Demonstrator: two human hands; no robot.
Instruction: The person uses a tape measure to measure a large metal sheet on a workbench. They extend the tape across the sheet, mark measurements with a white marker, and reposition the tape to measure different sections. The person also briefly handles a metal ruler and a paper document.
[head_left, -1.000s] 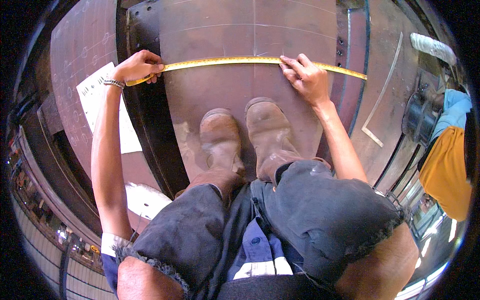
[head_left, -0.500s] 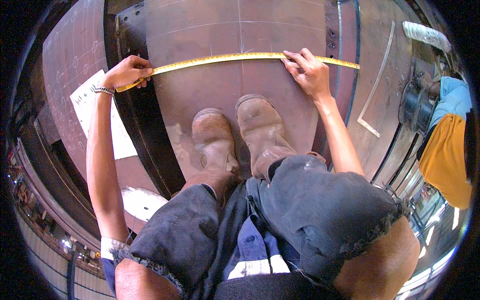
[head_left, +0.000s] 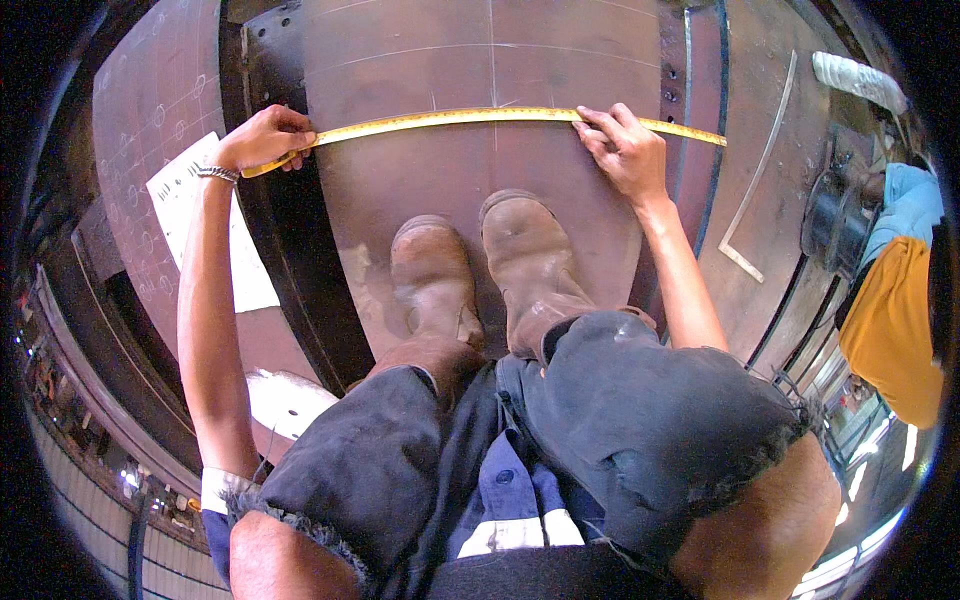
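A yellow measuring tape (head_left: pixel 450 118) stretches from left to right across a reddish-brown steel plate (head_left: pixel 400 170) marked with thin white lines. My left hand (head_left: pixel 262 140) pinches the tape at the plate's left edge, with a short length of it showing below the fingers. On the other side my right hand (head_left: pixel 622 145) grips the tape between thumb and fingers near the plate's right part. Past that hand the tape runs on over a dark blue-edged strip. Both my boots (head_left: pixel 530 240) stand on the plate below the tape.
At the left, a white paper sheet (head_left: pixel 215 235) lies on another marked plate (head_left: pixel 150 110). To the right are a steel square (head_left: pixel 738 258), a white wrapped roll (head_left: pixel 858 80), a black spool (head_left: pixel 835 215) and orange cloth (head_left: pixel 890 330). A dark gap (head_left: pixel 290 230) runs beside the plate.
The view has shifted slightly, so everything appears a little further right. Both hands keep their hold on the tape, at about the same places.
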